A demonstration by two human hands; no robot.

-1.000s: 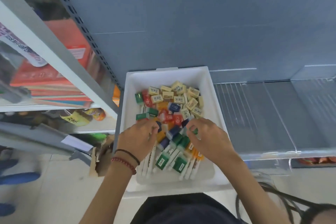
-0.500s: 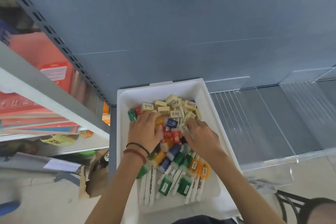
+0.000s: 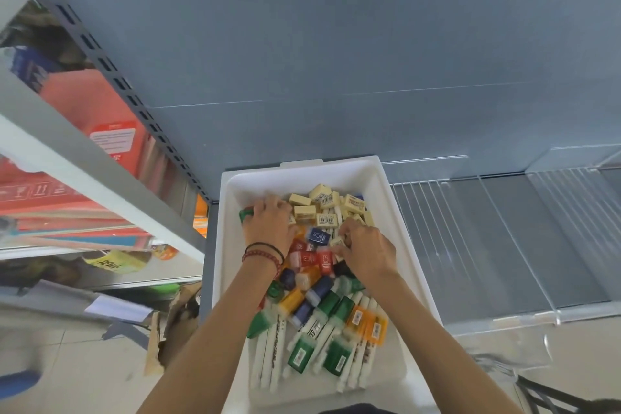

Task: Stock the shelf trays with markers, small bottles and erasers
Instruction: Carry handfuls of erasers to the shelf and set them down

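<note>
Left hand over bottles, perhaps books left

Back wall: I see a flat blue-grey panel filling the upper view, crossed by faint horizontal seams.
Upright: a grey slotted post runs diagonally down the left side against that panel.
Left shelving: a pale grey shelf board slants below the post. Red and orange boxes are stacked behind it, their print too blurred on my feed to read.
Floor: light tiles at lower left, with torn brown cardboard by the foot of the shelving.
Lower right: black metal bars; I cannot tell what they belong to.
Light: even and soft across the panel.
</note>
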